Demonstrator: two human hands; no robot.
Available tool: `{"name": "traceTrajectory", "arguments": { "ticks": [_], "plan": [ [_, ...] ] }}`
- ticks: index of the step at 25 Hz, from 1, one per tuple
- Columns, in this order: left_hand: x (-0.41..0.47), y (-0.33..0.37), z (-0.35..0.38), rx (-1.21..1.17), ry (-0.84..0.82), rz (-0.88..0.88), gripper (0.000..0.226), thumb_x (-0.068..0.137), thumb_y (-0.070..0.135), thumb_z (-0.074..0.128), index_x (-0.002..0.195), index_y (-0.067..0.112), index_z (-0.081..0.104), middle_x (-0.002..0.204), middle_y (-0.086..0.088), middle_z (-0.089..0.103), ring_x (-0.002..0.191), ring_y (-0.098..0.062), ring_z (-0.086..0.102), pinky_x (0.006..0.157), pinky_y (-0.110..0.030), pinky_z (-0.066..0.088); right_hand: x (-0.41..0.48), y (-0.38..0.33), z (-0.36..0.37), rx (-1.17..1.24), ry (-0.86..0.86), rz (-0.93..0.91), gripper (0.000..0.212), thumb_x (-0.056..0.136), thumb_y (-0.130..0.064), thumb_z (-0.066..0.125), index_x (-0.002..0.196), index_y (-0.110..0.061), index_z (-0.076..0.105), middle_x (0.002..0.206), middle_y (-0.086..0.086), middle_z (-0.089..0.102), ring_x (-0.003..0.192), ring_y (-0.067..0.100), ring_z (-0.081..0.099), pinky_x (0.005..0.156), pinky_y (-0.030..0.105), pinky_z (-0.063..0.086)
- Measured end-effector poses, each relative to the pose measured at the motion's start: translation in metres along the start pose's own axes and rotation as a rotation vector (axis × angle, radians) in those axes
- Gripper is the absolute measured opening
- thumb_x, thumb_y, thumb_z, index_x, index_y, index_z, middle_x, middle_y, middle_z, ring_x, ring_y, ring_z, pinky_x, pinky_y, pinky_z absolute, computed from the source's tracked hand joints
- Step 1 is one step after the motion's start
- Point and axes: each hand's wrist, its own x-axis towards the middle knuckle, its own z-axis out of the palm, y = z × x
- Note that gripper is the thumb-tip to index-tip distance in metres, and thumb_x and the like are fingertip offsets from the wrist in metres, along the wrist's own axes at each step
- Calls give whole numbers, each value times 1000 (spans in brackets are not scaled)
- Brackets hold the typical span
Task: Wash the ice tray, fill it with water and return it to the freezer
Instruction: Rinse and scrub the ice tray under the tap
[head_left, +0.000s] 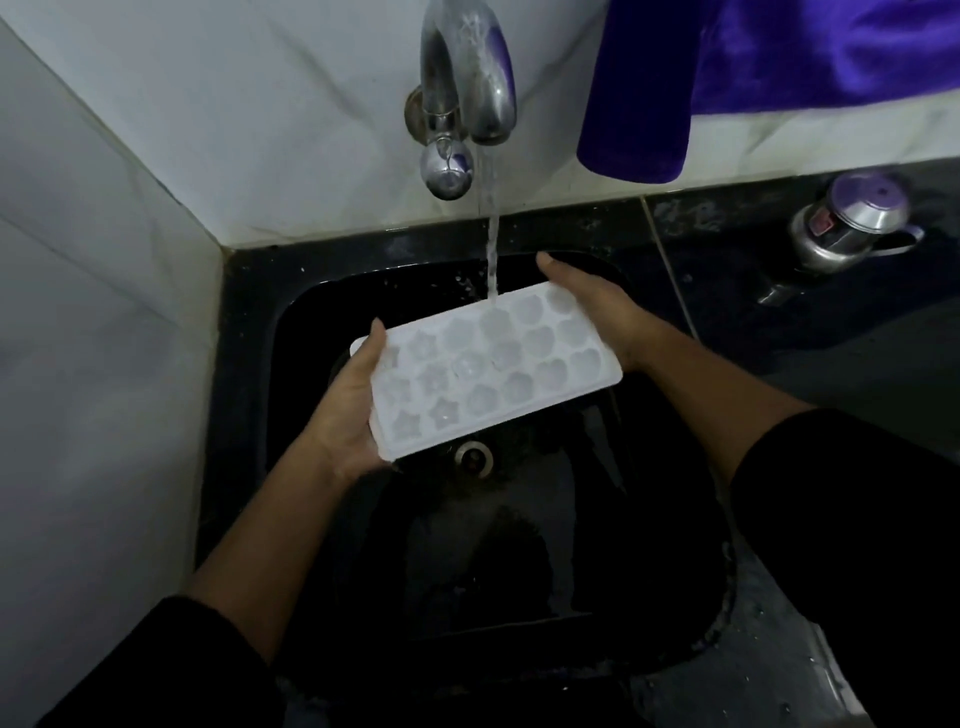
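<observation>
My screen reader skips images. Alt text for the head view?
The left hand and right hand hold a white ice tray over a black sink, under water from the tap. A purple cloth hangs above; a metal pot stands at right.

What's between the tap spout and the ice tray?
Only a stream of water, falling from the tap spout onto the ice tray, in the head view.

Both forearms reach forward. The left hand (347, 410) grips one short end of the ice tray (488, 364), thumb lying on top; the right hand (597, 312) holds the opposite end, fingers hidden beneath.
</observation>
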Motion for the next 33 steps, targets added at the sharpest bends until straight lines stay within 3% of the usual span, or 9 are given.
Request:
{"name": "traceTrajectory", "arguments": {
  "ticks": [3, 6, 11, 15, 19, 21, 25, 29, 33],
  "plan": [
    [-7, -19, 6, -129, -18, 40, 68, 105, 61, 34, 133, 11, 70, 135, -16, 69, 119, -32, 71, 98, -52, 56, 24, 7, 19, -568, 321, -170, 57, 102, -63, 47, 77, -14, 64, 81, 8, 70, 77, 27, 67, 76, 37, 50],
    [-1, -34, 14, -147, -34, 70, 70, 105, 62, 31, 139, 8, 61, 136, -18, 68, 120, -33, 70, 100, -50, 55, 26, 36, 61, -784, 527, -164, 73, 104, -62, 30, 141, -3, 52, 143, 24, 54, 133, 42, 50, 107, 49, 41],
    [8, -42, 17, -264, -11, 68, 74, 103, 66, 33, 142, 9, 61, 142, -17, 64, 128, -30, 65, 108, -47, 51, -19, 72, 128, -933, -5, -263, 82, 106, -61, 26, 165, -9, 3, 172, 17, -4, 160, 30, -5, 128, 51, -1],
    [2, -60, 24, -165, -27, 69, 72, 105, 65, 30, 141, 10, 59, 135, -18, 68, 127, -31, 65, 111, -49, 48, 39, 52, 71, -907, 336, -47, 86, 102, -67, 24, 161, -5, 19, 169, 20, 17, 157, 38, 13, 125, 54, 12],
    [2, -53, 30, -224, 18, 67, 69, 103, 65, 37, 143, 14, 58, 130, -15, 72, 119, -28, 70, 107, -48, 53, 17, 68, 96, -1052, 120, -252, 117, 82, -84, -18, 163, -8, 19, 170, 23, 8, 157, 42, 4, 124, 58, 8],
    [5, -49, 24, -231, -10, 81, 75, 102, 68, 34, 147, 11, 54, 142, -17, 64, 132, -31, 62, 114, -52, 46, -5, 72, 114, -999, -99, -313, 90, 100, -72, 8, 165, -10, 7, 173, 14, 0, 160, 29, -5, 127, 53, 0],
    [-8, -54, 22, -124, -12, 102, 73, 105, 65, 27, 142, 11, 58, 133, -17, 70, 114, -29, 71, 96, -46, 56, 30, 41, 82, -1137, 138, -285, 72, 107, -56, 33, 163, -14, 16, 170, 19, 12, 158, 37, 10, 124, 55, 17],
    [-26, -36, 0, -83, -8, 112, 70, 106, 63, 26, 135, 15, 69, 137, -13, 68, 123, -30, 68, 99, -48, 57, 36, 25, 37, -651, 116, -157, 65, 104, -62, 39, 130, -7, 62, 129, 16, 66, 117, 33, 64, 102, 48, 51],
    [-25, -11, -28, -37, 126, 123, 65, 106, 61, 34, 106, 20, 84, 122, -11, 76, 106, -26, 76, 82, -41, 65, 7, 26, 25, 110, -101, 61, 44, 105, -42, 55, 124, -6, 71, 117, 15, 75, 99, 28, 75, 81, 39, 63]
  ]
}}
